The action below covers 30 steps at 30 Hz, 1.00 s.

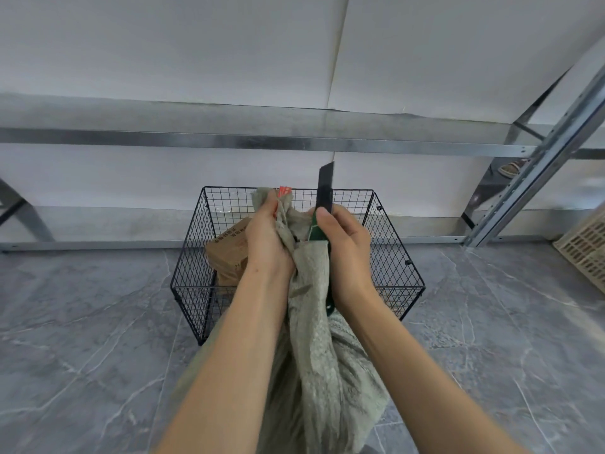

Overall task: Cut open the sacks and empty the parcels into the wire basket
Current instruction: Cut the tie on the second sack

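Note:
A grey-green woven sack [319, 365] hangs between my forearms, its bunched neck raised in front of the black wire basket [389, 244]. My left hand [266, 239] grips the gathered neck of the sack, where a bit of red shows at the top. My right hand [343, 247] holds a green-handled utility knife [325, 188] upright, its dark blade pointing up beside the neck. Brown cardboard parcels [227, 253] lie inside the basket on its left side.
The basket stands on a grey marble-pattern floor against a metal shelving frame [537, 168] and a white wall. A cream plastic crate [586, 250] sits at the right edge. Open floor lies left and right of the basket.

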Available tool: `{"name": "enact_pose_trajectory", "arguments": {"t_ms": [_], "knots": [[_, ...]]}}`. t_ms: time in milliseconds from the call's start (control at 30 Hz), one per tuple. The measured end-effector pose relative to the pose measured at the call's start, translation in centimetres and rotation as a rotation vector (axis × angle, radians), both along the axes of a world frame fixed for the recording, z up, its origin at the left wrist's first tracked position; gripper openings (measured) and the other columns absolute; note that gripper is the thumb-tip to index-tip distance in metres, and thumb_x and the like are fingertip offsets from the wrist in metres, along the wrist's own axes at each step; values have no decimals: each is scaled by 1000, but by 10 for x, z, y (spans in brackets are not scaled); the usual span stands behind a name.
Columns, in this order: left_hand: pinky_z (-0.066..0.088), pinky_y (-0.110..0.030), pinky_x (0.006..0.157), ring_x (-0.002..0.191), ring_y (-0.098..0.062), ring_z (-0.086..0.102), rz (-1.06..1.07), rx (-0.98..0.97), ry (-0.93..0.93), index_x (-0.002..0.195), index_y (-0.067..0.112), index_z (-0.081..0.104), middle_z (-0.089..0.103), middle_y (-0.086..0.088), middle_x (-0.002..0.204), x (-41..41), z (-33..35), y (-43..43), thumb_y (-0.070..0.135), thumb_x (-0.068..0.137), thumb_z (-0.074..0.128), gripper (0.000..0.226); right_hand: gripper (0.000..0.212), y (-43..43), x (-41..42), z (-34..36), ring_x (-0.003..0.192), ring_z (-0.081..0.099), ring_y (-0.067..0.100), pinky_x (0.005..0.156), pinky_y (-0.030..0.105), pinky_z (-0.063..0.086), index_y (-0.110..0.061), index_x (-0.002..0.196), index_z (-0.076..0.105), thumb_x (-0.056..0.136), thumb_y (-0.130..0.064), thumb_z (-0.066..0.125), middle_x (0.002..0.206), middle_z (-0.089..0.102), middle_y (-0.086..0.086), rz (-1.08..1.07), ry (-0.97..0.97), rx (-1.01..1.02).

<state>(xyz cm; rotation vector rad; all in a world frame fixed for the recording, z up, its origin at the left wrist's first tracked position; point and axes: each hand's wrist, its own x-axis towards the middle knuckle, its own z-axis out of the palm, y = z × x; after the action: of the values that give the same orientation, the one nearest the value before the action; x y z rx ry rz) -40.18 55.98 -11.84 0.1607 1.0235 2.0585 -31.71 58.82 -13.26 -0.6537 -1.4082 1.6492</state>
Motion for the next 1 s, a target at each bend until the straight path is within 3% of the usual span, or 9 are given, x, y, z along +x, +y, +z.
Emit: {"name": "enact_pose_trajectory", "arguments": {"t_ms": [100, 200, 300, 500, 633, 733, 867, 933, 1000], "knots": [[49, -19, 40, 38, -15, 60, -6, -13, -23, 74, 9, 49, 59, -8, 45, 2, 3, -3, 24, 102, 38, 33, 20, -1, 0, 2, 71, 56, 20, 70, 35, 43, -10, 81, 66, 83, -29, 59, 76, 62, 7, 5, -39, 19], [58, -36, 73, 72, -27, 67, -8, -61, -51, 92, 6, 60, 64, -21, 87, -8, 2, -4, 38, 95, 52, 33, 14, 0, 1, 4, 70, 58, 17, 69, 34, 46, -13, 84, 67, 86, -26, 62, 76, 62, 4, 30, -75, -11], [49, -52, 95, 103, -40, 64, 15, -107, -32, 115, -2, 61, 62, -30, 115, -16, -1, -4, 52, 86, 59, 61, 1, 5, 4, 10, 71, 61, 14, 71, 31, 49, -18, 86, 67, 85, -19, 68, 78, 64, 0, 103, -170, 2], [53, -49, 89, 98, -36, 67, -104, -52, 150, 116, -1, 61, 66, -25, 112, -25, 11, -8, 58, 71, 65, 74, 6, 22, 10, 34, 45, 53, 14, 47, 25, 48, -7, 91, 57, 89, -5, 62, 60, 57, 4, 134, -215, -16], [54, -40, 89, 100, -33, 66, -320, -49, 445, 122, -2, 56, 65, -21, 114, -27, 18, -15, 46, 73, 70, 70, 9, 41, 3, 46, 42, 51, 15, 47, 26, 47, -9, 88, 55, 89, -1, 60, 48, 55, 0, 15, -171, -30], [56, -28, 75, 85, -16, 69, -480, -143, 680, 108, 15, 59, 71, -2, 94, -29, 17, -22, 49, 61, 71, 59, 10, 53, -2, 54, 42, 51, 16, 47, 26, 47, -8, 83, 56, 88, 1, 58, 50, 55, 3, -15, -161, -3], [53, -28, 86, 96, -14, 66, -709, -257, 845, 111, 30, 53, 67, 4, 106, -32, 12, -29, 57, 40, 83, 82, 14, 64, -10, 59, 44, 50, 16, 47, 26, 46, -7, 80, 57, 88, 4, 56, 55, 55, 7, -47, -126, -21], [50, -20, 85, 95, -3, 65, -721, -305, 909, 108, 34, 54, 67, 9, 105, -29, 9, -29, 38, 57, 84, 60, 14, 68, -15, 60, 45, 50, 17, 49, 27, 46, -6, 80, 56, 88, 5, 54, 59, 55, 10, -24, -94, -41], [47, -8, 73, 79, 10, 63, -649, -334, 1004, 94, 31, 60, 69, 18, 86, -23, 6, -26, 14, 74, 78, 32, 13, 67, -18, 60, 45, 51, 17, 50, 27, 48, -5, 81, 56, 89, 5, 54, 62, 55, 10, 30, -110, -6]]}}
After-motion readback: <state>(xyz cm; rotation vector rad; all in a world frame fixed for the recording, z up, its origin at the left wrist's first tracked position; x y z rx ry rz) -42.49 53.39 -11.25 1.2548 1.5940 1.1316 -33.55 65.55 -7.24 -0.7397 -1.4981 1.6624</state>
